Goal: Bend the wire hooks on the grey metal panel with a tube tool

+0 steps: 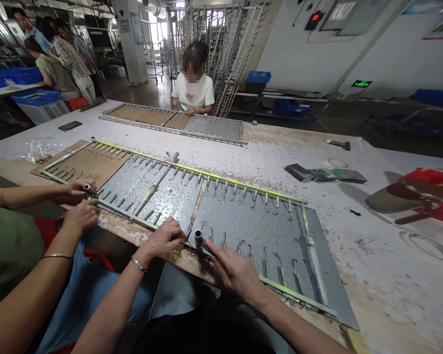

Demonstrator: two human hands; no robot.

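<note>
My left hand (pixel 165 238), with a bracelet on its wrist, is closed in a pinch at the near rail of a long frame (pixel 239 180). At its fingertips is a thin dark wire hook (pixel 187 241), partly hidden by the fingers. Close by, my right hand (pixel 238 268) is wrapped round a dark tool with a hollow round metal end (pixel 198 235), held over the same rail. The frame has yellow-green edges, and rows of wire hooks (pixel 265 254) stand along both long rails. Grey sheets (pixel 239 221) lie under it.
A co-worker's hands (pixel 80 214) at the left hold a similar round-ended tool. Across the table (pixel 273 147), a person in a white shirt (pixel 194 91) sits at another frame (pixel 221 130). Dark blocks (pixel 325 174), a tape roll (pixel 428 246) and a red-handled object (pixel 409 196) lie right.
</note>
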